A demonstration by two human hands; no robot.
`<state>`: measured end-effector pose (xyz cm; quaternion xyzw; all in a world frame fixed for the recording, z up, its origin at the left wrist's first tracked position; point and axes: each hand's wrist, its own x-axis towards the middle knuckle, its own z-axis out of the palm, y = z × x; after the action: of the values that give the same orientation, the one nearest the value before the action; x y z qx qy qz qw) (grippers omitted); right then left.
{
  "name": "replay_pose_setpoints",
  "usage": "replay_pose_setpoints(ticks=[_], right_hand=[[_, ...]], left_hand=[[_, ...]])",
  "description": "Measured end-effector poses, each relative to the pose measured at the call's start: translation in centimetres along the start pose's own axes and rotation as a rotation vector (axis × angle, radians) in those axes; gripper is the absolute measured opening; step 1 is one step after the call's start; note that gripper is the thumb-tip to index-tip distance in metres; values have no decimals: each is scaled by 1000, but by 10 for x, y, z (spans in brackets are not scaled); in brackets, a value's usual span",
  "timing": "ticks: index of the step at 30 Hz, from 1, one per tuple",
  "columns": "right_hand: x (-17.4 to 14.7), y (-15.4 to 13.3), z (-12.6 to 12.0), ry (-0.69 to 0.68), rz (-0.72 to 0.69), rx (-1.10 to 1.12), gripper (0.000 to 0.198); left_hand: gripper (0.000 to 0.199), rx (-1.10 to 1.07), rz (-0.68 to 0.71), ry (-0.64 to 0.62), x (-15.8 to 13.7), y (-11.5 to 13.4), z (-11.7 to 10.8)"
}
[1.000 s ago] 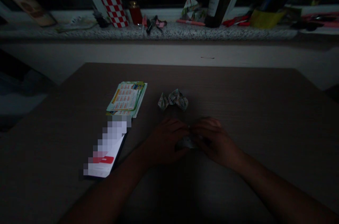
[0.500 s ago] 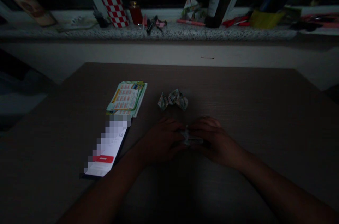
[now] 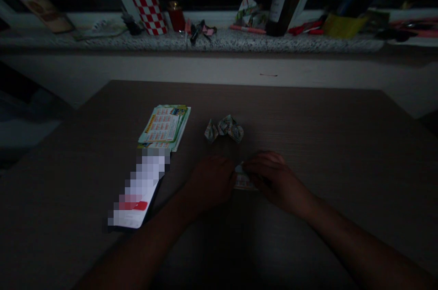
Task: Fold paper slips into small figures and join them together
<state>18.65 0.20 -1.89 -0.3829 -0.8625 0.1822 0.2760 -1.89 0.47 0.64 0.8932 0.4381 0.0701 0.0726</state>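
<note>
A small printed sheet of paper (image 3: 243, 181), partly folded, lies on the table between my hands. My left hand (image 3: 216, 181) is closed at its left edge, the fingers curled and partly hidden in the dim light. On the other side, my right hand (image 3: 270, 173) presses the paper with its fingers together, covering its right part. A pale raised fold shows near the top, between the fingertips. Beyond my hands stand several folded paper pieces (image 3: 224, 128) with pointed tips, printed in the same manner.
Left of my hands are a stack of printed calendar sheets (image 3: 160, 125) and a lit phone (image 3: 138, 198), its screen partly pixelated. Behind the table (image 3: 308, 121), a granite sill (image 3: 219, 42) carries a checkered cylinder (image 3: 146, 6), a red bottle (image 3: 176, 18) and a dark bottle (image 3: 277, 9).
My left fingers have curled in and drawn slightly left. The paper now lies flatter, with its printed face showing between my hands. My right hand has barely moved.
</note>
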Motion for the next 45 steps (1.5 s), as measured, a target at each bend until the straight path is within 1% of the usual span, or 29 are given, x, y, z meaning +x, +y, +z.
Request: replay_pose_setpoints(ticks=[4,7,12,14,18,22,25,27,30,32,37,40,43,45], right_hand=[[1,-1,1,2,-17,-10,22],[2,-4,4,27,1,-19,18],[3,-8,11,83,78,-28,9],[3,-7,12,83,96,-22,9],[0,0,7,33,73,35,15],[-3,9,-3,-36,39,163,31],[-2,9,-8,-71,47,208,38],[-1,8,-9,-68,63,213,39],[1,7,-8,-62,82,209,40],[2,7,-7,-71,77,207,40],[0,8,-6,-69,76,196,44],[0,7,-8,-64,88,185,46],[0,6,-8,-69,87,180,45],[-1,7,-8,-74,88,173,45]], left_hand=[[18,20,-20,11,2,4,1],[18,32,-45,4,2,5,1],[24,20,-92,-81,4,6,0],[25,14,-107,-101,5,7,-1],[24,-2,-129,-125,6,8,-3],[24,-10,-139,-135,6,7,-6],[25,-18,-148,-126,7,7,-6],[32,-15,-162,-108,8,8,-4],[48,7,-211,-70,11,13,-1],[51,5,-244,-64,13,16,0],[46,-59,-289,-89,12,12,-4],[38,-98,-339,-146,7,1,-6],[32,-149,-435,-223,3,-12,-9],[29,-193,-452,-252,0,-18,-11]])
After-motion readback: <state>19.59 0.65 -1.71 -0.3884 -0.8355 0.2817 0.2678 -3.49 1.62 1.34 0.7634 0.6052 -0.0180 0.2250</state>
